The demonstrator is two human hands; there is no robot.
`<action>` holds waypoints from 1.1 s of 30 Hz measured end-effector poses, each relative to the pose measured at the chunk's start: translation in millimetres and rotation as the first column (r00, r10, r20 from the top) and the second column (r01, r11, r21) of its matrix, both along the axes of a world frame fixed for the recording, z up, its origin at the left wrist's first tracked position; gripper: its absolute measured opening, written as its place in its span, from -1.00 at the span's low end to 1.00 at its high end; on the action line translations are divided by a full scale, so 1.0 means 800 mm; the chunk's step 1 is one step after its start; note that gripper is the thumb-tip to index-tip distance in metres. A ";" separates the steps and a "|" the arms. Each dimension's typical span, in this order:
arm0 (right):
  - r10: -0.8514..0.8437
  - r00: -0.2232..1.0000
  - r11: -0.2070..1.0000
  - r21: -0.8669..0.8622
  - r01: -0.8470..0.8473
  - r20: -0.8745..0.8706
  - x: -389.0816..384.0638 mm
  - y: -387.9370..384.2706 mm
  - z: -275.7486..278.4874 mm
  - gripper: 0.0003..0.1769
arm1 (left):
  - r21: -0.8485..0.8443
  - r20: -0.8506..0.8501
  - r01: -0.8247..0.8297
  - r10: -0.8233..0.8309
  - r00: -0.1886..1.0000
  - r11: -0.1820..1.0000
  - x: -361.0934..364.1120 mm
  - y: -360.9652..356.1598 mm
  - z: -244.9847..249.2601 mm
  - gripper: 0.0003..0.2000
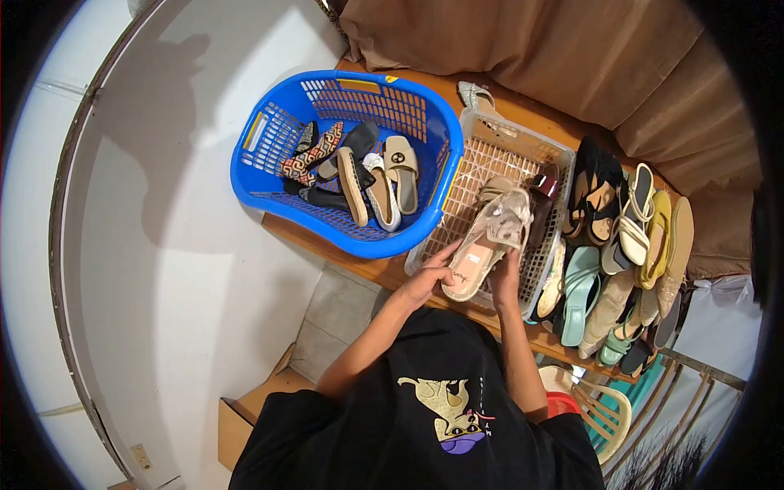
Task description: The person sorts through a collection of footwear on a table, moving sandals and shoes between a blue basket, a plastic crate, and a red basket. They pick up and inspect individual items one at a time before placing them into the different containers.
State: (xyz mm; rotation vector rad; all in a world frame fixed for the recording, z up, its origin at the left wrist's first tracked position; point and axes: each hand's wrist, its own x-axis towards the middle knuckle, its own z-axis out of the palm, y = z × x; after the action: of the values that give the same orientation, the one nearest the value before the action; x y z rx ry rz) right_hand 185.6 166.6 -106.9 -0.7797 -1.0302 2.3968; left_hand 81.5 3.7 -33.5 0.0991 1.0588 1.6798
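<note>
A pale slide sandal [476, 260] with a clear wrapped strap is held between both hands over the white crate [523, 133]. My left hand [426, 280] grips its heel end, thumb on the insole. On the opposite edge, my right hand [505, 278] holds the sandal's side, its fingers partly hidden. Behind the sandal in the crate lie a beige shoe [495, 189] and a dark red shoe [545, 184]. The blue basket [351, 245] beside the crate holds several shoes, among them a beige slide [401, 167] and a patterned shoe [327, 140].
Several sandals, including a mint one [580, 290] and a yellow one [657, 245], are piled right of the crate on the wooden table [306, 238]. A cardboard box [245, 412] stands lower left, a chair [612, 412] lower right. Brown curtain [572, 57] hangs behind.
</note>
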 end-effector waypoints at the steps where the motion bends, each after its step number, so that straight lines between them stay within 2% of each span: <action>1: -0.005 0.997 0.998 -0.058 0.000 -0.079 -0.011 -0.008 0.064 -0.23 | 0.016 -0.027 0.025 -0.024 0.999 1.000 0.001 -0.003 0.003 -0.07; 2: -0.060 0.989 0.974 -0.223 0.028 -0.137 -0.018 -0.011 0.090 -0.24 | -0.011 -0.125 -0.008 0.007 0.992 1.000 0.000 -0.005 0.012 -0.08; 3: -0.122 0.975 0.924 -0.380 0.042 -0.187 -0.025 -0.013 0.102 -0.24 | -0.009 -0.125 -0.002 0.001 0.992 1.000 -0.009 -0.011 0.021 -0.08; 4: -0.217 0.959 0.935 -0.321 0.150 -0.182 -0.033 -0.008 0.088 -0.26 | -0.001 -0.160 0.037 -0.036 0.986 0.999 -0.024 -0.021 0.032 -0.08; 5: -0.237 0.947 0.938 -0.304 0.165 -0.217 -0.040 -0.001 0.074 -0.30 | 0.007 -0.198 0.076 -0.073 0.977 0.997 -0.042 -0.031 0.044 -0.08; 7: -0.183 0.982 0.981 -0.069 0.179 -0.051 -0.054 0.001 0.096 -0.37 | -0.057 -0.266 0.132 -0.142 0.953 0.990 -0.081 -0.048 0.064 -0.10; 8: -0.219 0.974 0.960 -0.192 0.206 -0.050 -0.062 0.004 0.099 -0.44 | -0.025 -0.292 0.135 -0.136 0.947 0.991 -0.105 -0.059 0.071 -0.15; 9: -0.219 0.973 0.956 -0.216 0.200 -0.068 -0.072 0.003 0.110 -0.52 | 0.008 -0.313 0.143 -0.133 0.940 0.990 -0.128 -0.069 0.078 -0.20; 11: -0.248 0.968 0.969 0.008 0.248 -0.032 -0.097 -0.011 0.143 -0.53 | 0.045 -0.323 0.151 -0.128 0.938 0.988 -0.180 -0.083 0.075 -0.28; 13: -0.112 0.991 0.983 0.154 0.100 0.071 -0.116 -0.017 0.132 -0.52 | 0.073 -0.098 -0.031 0.038 0.994 0.997 -0.225 -0.092 0.063 -0.43; 15: -0.052 0.966 0.983 0.183 0.005 0.254 -0.130 -0.038 0.154 -0.60 | 0.043 -0.120 -0.233 0.236 0.964 0.972 -0.263 -0.094 0.056 -0.51; 16: -0.035 0.962 0.946 0.318 -0.055 0.270 -0.138 -0.044 0.147 -0.62 | 0.037 -0.157 -0.273 0.276 0.948 0.961 -0.282 -0.096 0.057 -0.52; 17: -0.019 0.956 0.889 0.442 -0.117 0.291 -0.146 -0.049 0.132 -0.63 | 0.077 -0.122 -0.272 0.280 0.952 0.959 -0.304 -0.099 0.048 -0.56; 18: -0.021 0.960 0.798 0.584 -0.151 0.278 -0.154 -0.052 0.107 -0.66 | 0.067 -0.132 -0.314 0.320 0.938 0.947 -0.321 -0.099 0.036 -0.58; 19: -0.035 0.959 0.803 0.579 -0.140 0.281 -0.168 -0.063 0.123 -0.66 | 0.056 -0.142 -0.352 0.357 0.923 0.934 -0.337 -0.099 0.024 -0.61; 21: -0.136 0.919 0.778 0.615 -0.131 0.369 -0.197 -0.077 0.153 -0.66 | 0.039 -0.143 -0.262 0.265 0.954 0.964 -0.367 -0.107 0.009 -0.55; 22: -0.110 0.918 0.718 0.670 -0.191 0.380 -0.209 -0.080 0.153 -0.60 | 0.026 -0.167 -0.209 0.211 0.963 0.977 -0.377 -0.111 0.004 -0.52; 23: -0.130 0.913 0.722 0.668 -0.179 0.386 -0.219 -0.081 0.146 -0.60 | 0.013 -0.191 -0.156 0.155 0.969 0.988 -0.387 -0.113 -0.001 -0.48; 25: -0.165 0.918 0.602 0.774 -0.196 0.361 -0.241 -0.089 0.140 -0.54 | -0.084 -0.298 -0.123 0.092 0.950 0.989 -0.406 -0.123 0.009 -0.36; 26: -0.170 0.851 0.647 0.708 -0.284 0.497 -0.247 -0.093 0.139 -0.53 | -0.161 -0.374 -0.185 0.114 0.920 0.970 -0.414 -0.127 0.005 -0.37; 27: -0.179 0.843 0.656 0.700 -0.282 0.507 -0.259 -0.102 0.132 -0.53 | -0.230 -0.451 -0.252 0.127 0.884 0.940 -0.421 -0.131 0.000 -0.38; 28: -0.262 0.845 0.601 0.764 -0.235 0.466 -0.273 -0.110 0.116 -0.54 | -0.282 -0.386 -0.342 0.220 0.896 0.897 -0.438 -0.141 -0.034 -0.30; 29: -0.339 0.846 0.532 0.825 -0.189 0.412 -0.285 -0.111 0.098 -0.56 | -0.282 -0.382 -0.335 0.215 0.899 0.899 -0.441 -0.141 -0.065 -0.30; 30: -0.316 0.835 0.496 0.829 -0.260 0.451 -0.295 -0.109 0.075 -0.43 | -0.421 -0.241 -0.384 0.307 0.921 0.822 -0.438 -0.141 -0.093 -0.24; 31: -0.318 0.833 0.495 0.829 -0.261 0.452 -0.302 -0.111 0.071 -0.43 | -0.558 -0.108 -0.398 0.412 0.905 0.728 -0.432 -0.137 -0.100 -0.19; 32: -0.217 0.723 0.450 0.725 -0.522 0.655 -0.311 -0.114 0.066 -0.33 | -0.571 0.069 -0.310 0.421 0.904 0.760 -0.430 -0.134 -0.107 -0.16; 33: -0.131 0.553 0.375 0.558 -0.741 0.823 -0.318 -0.120 0.065 -0.22 | -0.570 0.244 -0.222 0.420 0.874 0.791 -0.425 -0.131 -0.108 -0.13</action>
State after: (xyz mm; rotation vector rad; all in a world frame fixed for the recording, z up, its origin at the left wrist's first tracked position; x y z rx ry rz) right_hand -68.9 70.9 -55.3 -1.2201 -2.7740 1.1328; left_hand -258.8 -100.8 -119.7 -0.7724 1.2599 1.5584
